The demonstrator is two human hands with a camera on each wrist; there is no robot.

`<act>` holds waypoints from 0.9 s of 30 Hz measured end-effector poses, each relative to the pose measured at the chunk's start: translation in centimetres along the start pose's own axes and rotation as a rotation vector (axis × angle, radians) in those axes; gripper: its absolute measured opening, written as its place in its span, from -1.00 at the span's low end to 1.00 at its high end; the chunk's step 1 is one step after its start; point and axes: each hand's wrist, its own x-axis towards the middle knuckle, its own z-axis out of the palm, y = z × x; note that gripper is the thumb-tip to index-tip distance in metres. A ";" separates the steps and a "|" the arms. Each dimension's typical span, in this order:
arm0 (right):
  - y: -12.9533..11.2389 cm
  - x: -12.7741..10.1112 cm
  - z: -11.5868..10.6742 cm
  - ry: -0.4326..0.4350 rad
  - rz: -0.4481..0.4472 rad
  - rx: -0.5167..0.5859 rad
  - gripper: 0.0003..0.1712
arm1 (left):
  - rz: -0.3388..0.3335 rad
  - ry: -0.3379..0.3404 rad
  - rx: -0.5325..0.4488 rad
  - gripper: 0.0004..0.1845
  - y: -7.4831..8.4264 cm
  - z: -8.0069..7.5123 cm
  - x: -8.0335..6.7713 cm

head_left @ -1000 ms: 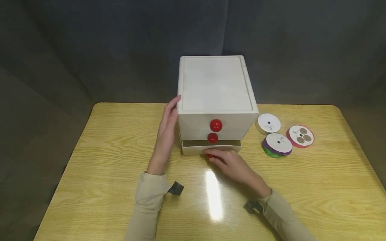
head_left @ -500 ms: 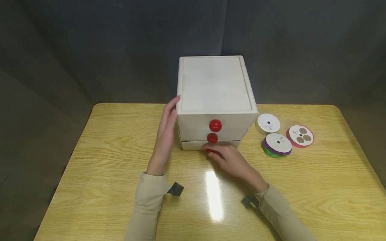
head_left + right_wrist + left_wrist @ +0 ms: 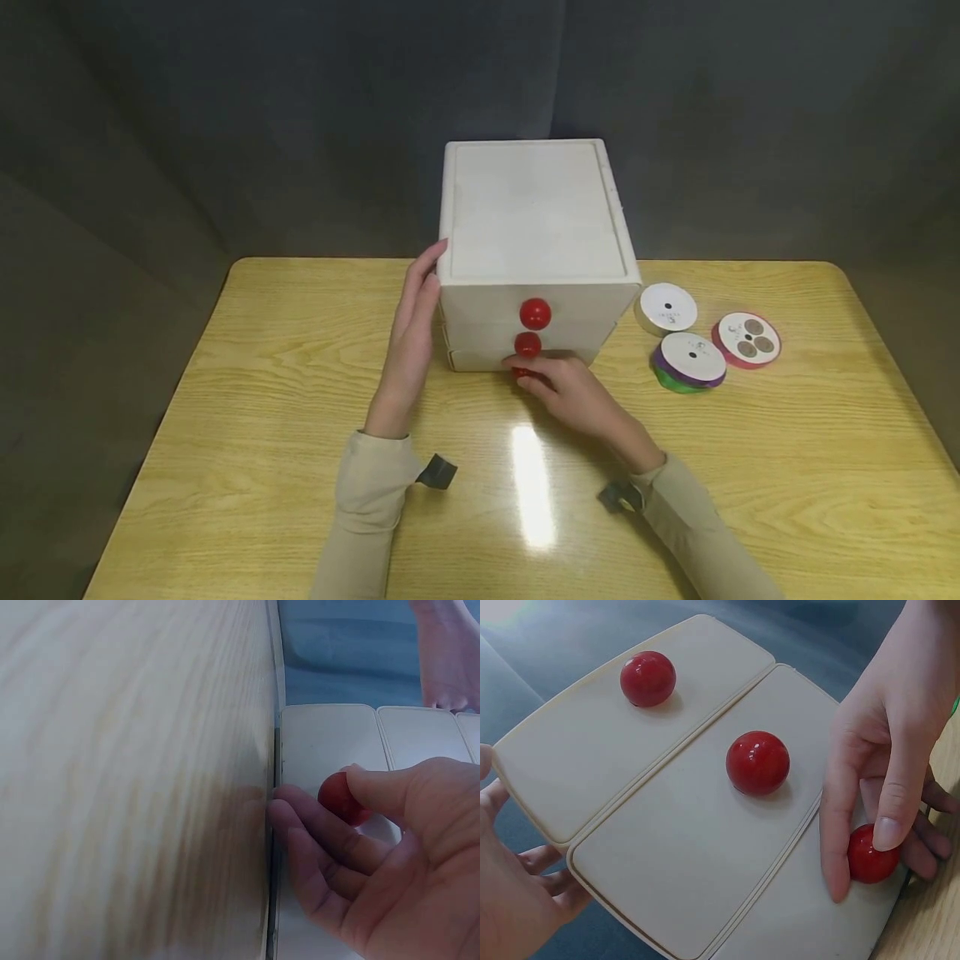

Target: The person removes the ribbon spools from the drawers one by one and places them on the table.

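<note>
A white three-drawer cabinet [image 3: 532, 208] stands on the wooden table [image 3: 262, 400], each drawer front bearing a red ball knob. My right hand [image 3: 551, 383] pinches the bottom knob [image 3: 871, 855] between thumb and fingers, with the bottom drawer [image 3: 795, 930] pushed in nearly flush. The middle knob [image 3: 757, 762] and top knob [image 3: 648, 678] are free. My left hand [image 3: 423, 283] lies flat with straight fingers against the cabinet's left side. In the right wrist view, the right hand [image 3: 375, 862] curls round the knob [image 3: 341, 796] low over the table [image 3: 127, 780].
Three ribbon spools lie to the right of the cabinet: a white one [image 3: 667, 307], a purple and green one [image 3: 692, 360] and a pink one [image 3: 746, 338]. A dark cloth backdrop rises behind the table's far edge.
The bottom drawer has slid from partly open to almost closed, and my right hand moved toward the cabinet with its knob. My left hand stayed in place.
</note>
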 end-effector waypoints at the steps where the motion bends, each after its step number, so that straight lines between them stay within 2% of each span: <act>1: 0.0 0.0 0.1 -0.001 -0.002 -0.002 -0.67 | -0.001 0.000 0.003 -0.45 0.0 -0.1 0.0; 12: -0.2 0.0 0.0 -0.025 -0.002 0.039 -0.63 | 0.010 -0.008 0.083 -0.45 -0.1 -0.6 0.1; 16: -0.3 -0.4 -0.3 -0.043 0.004 0.065 -0.58 | 0.022 -0.013 0.082 -0.46 0.0 -0.5 0.3; 18: -0.4 -0.7 -0.7 -0.057 0.015 0.085 -0.57 | 0.005 -0.017 0.092 -0.46 0.1 -0.6 0.3; 22: -0.6 -1.7 -2.5 -0.065 0.052 0.108 -0.60 | -0.032 0.008 0.215 -0.44 0.4 -1.4 0.2; 27: -1.1 -3.1 -5.9 0.003 0.101 0.067 -0.64 | -0.032 0.081 0.507 -0.42 0.5 -3.3 0.2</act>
